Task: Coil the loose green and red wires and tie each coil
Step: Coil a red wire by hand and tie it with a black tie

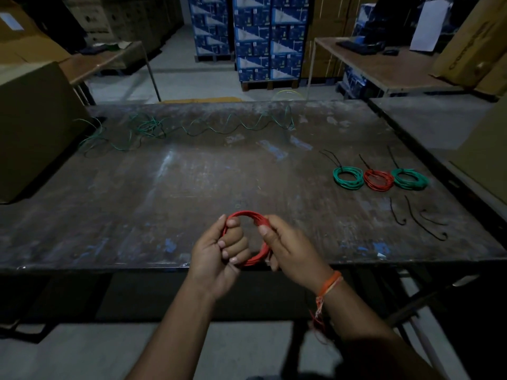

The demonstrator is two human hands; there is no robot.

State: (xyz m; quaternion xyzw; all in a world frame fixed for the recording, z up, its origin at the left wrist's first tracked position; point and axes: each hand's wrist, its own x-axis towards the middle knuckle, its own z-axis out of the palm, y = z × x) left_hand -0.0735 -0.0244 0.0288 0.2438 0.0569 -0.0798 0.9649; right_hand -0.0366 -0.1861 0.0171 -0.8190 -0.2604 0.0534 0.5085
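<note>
Red coil in both hands, near edge of the tabletop [192, 182]

Loose green wire [153, 127] sprawls far left by a cardboard box [33, 127]; three tied coils [380, 179] and spare black ties [419, 220] sit right. Left hand [219, 250] has fingers curled through the red coil [248, 215], right hand [285, 245] pinches its other side, just above the tabletop.

We see two bare forearms, no sleeves in view. The right wrist carries an orange thread band [330, 285] wound in several strands, its frayed red and pale loose ends [318, 320] trailing below. The left hand [219, 256] wears nothing.
</note>
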